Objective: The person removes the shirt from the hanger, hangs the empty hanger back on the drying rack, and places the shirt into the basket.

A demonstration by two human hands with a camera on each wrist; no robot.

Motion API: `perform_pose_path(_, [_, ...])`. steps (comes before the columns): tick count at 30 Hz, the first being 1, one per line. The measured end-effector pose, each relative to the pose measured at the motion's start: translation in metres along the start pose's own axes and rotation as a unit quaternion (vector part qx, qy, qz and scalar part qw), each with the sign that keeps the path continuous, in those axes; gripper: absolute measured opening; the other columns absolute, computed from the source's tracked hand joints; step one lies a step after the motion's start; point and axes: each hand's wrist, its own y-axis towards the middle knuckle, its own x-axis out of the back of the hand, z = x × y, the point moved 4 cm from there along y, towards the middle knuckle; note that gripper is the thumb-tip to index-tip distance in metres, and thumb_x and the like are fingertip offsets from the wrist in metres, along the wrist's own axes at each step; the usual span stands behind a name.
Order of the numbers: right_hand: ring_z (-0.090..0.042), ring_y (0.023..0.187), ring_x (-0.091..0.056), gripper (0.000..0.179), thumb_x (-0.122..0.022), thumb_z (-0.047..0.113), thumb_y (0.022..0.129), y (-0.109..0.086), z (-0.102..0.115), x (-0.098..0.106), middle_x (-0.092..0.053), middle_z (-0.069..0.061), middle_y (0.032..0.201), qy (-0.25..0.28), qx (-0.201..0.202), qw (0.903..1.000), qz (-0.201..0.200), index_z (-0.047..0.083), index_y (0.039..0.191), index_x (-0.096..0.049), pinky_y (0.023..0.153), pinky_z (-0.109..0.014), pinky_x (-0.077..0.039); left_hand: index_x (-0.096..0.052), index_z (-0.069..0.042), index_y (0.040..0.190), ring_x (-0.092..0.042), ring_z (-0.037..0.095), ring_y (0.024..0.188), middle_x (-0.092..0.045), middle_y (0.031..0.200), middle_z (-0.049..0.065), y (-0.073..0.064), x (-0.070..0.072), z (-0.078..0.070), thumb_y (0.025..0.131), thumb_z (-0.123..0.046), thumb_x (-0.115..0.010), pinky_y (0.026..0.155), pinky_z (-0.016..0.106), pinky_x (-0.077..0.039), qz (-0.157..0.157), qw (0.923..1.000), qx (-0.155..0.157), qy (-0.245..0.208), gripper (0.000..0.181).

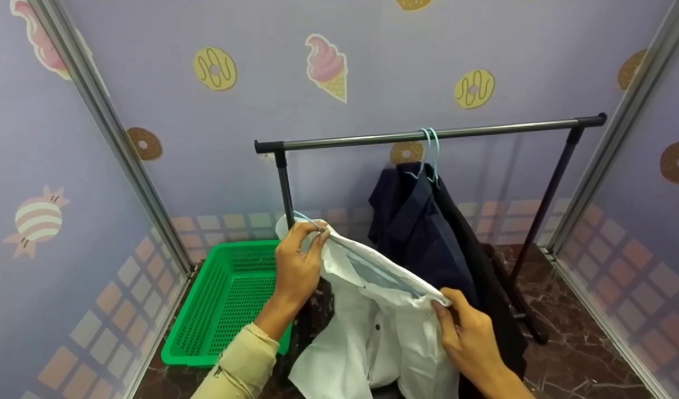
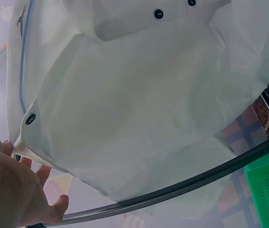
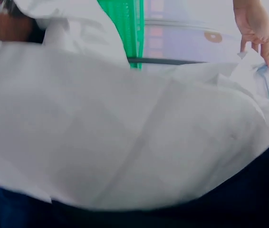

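Note:
A white shirt point(image 1: 345, 327) with dark buttons hangs between my two hands. My left hand point(image 1: 299, 266) pinches its upper edge at the left end, beside the rack's left post. At the opposite end of that edge, my right hand point(image 1: 472, 332) grips the cloth between thumb and fingers. A light blue hanger point(image 1: 383, 272) lies inside the shirt's opening, largely covered by cloth. The left wrist view shows the hanger's blue bar point(image 2: 22, 71) running along the cloth near a button point(image 2: 30, 119). White cloth point(image 3: 125, 133) fills most of the right wrist view.
A metal clothes rack point(image 1: 367, 141) stands ahead, with a navy garment point(image 1: 406, 221) and a black one point(image 1: 461, 244) on light blue hangers. On the floor at left is a green plastic basket point(image 1: 192, 310). Patterned wall panels enclose the space.

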Motion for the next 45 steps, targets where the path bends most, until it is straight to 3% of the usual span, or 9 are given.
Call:
perform_pose_path(6, [0.0,0.061,-0.058,0.017,-0.072,-0.006,0.097,-0.001,-0.001,0.0,-0.074,-0.001,0.082,0.093,-0.136,0.9856,-0.042,0.008,0.108,-0.071,0.054,-0.016,-0.047,-0.073,0.0,0.103,-0.077,0.028,0.114,-0.079,0.111,0.012,0.0,0.0,0.003,0.104,-0.012,-0.07,0.106,0.044,-0.059,-0.004,0.9997,0.022,-0.006,0.013])
perform_pose_path(9, [-0.005,0.061,-0.063,0.014,-0.069,-0.006,0.099,0.0,0.001,0.001,-0.077,-0.006,0.087,0.129,-0.161,0.9767,-0.059,0.004,0.108,-0.071,0.054,-0.018,-0.05,-0.074,-0.003,0.104,-0.078,0.028,0.114,-0.079,0.112,0.011,0.001,0.001,0.003,0.104,-0.014,-0.07,0.108,0.044,-0.059,-0.003,0.9993,0.037,-0.009,0.012])
perform_pose_path(14, [-0.004,0.06,-0.063,0.015,-0.065,-0.013,0.097,-0.003,0.005,0.002,-0.078,0.0,0.088,0.154,-0.146,0.974,-0.079,-0.004,0.108,-0.069,0.051,-0.02,-0.049,-0.076,-0.011,0.102,-0.079,0.024,0.111,-0.081,0.11,0.006,0.003,0.006,0.004,0.104,-0.019,-0.071,0.09,0.034,-0.062,-0.002,0.9975,0.069,-0.017,0.009])
perform_pose_path(18, [0.0,0.059,-0.057,0.017,-0.062,-0.018,0.096,-0.004,0.005,0.0,-0.075,0.009,0.087,0.188,-0.137,0.9679,-0.096,-0.009,0.109,-0.066,0.048,-0.022,-0.044,-0.077,-0.013,0.1,-0.079,0.019,0.1,-0.082,0.106,0.005,0.003,0.009,0.006,0.102,-0.021,-0.074,0.073,0.025,-0.052,0.001,0.9957,0.087,-0.031,0.009])
perform_pose_path(24, [0.0,0.058,-0.051,0.018,-0.054,-0.028,0.093,-0.006,0.005,-0.009,-0.066,0.003,0.079,0.288,-0.091,0.9451,-0.125,-0.019,0.108,-0.06,0.044,-0.031,-0.034,-0.079,-0.008,0.1,-0.078,0.013,0.09,-0.083,0.102,0.009,0.004,0.013,0.009,0.1,-0.015,-0.075,0.08,0.021,-0.06,-0.008,0.9932,0.099,-0.062,0.008])
perform_pose_path(27, [-0.004,0.064,-0.059,0.019,-0.05,-0.032,0.091,-0.006,0.005,-0.012,-0.068,-0.001,0.083,0.337,-0.059,0.9296,-0.136,-0.025,0.108,-0.056,0.048,-0.028,-0.04,-0.079,-0.004,0.1,-0.079,0.009,0.095,-0.082,0.104,0.014,0.004,0.013,0.011,0.1,-0.01,-0.075,0.086,0.021,-0.062,-0.016,0.9888,0.121,-0.086,0.007])
perform_pose_path(37, [-0.007,0.075,-0.059,0.022,-0.043,-0.034,0.092,-0.004,0.007,-0.016,-0.07,-0.002,0.094,0.397,-0.035,0.9031,-0.16,-0.027,0.111,-0.053,0.062,-0.023,-0.046,-0.08,-0.002,0.105,-0.077,0.01,0.093,-0.081,0.106,0.016,0.003,0.01,0.012,0.101,-0.012,-0.074,0.084,0.022,-0.06,-0.017,0.9787,0.178,-0.1,0.012])
perform_pose_path(41, [-0.007,0.088,-0.07,0.023,-0.043,-0.032,0.094,0.0,0.004,-0.015,-0.075,-0.005,0.103,0.397,-0.045,0.9049,-0.148,-0.025,0.114,-0.054,0.075,-0.018,-0.056,-0.08,-0.003,0.105,-0.075,0.008,0.09,-0.081,0.105,0.014,0.005,0.01,0.014,0.1,-0.012,-0.075,0.08,0.022,-0.06,-0.025,0.9778,0.185,-0.095,0.012])
perform_pose_path(45, [-0.003,0.085,-0.07,0.018,-0.05,-0.023,0.099,0.005,0.001,-0.014,-0.075,0.003,0.1,0.302,-0.106,0.9368,-0.14,-0.02,0.116,-0.057,0.072,-0.015,-0.055,-0.081,-0.002,0.104,-0.075,0.009,0.088,-0.081,0.103,0.014,0.007,0.009,0.016,0.1,-0.011,-0.076,0.077,0.022,-0.059,-0.036,0.9781,0.179,-0.099,0.011])
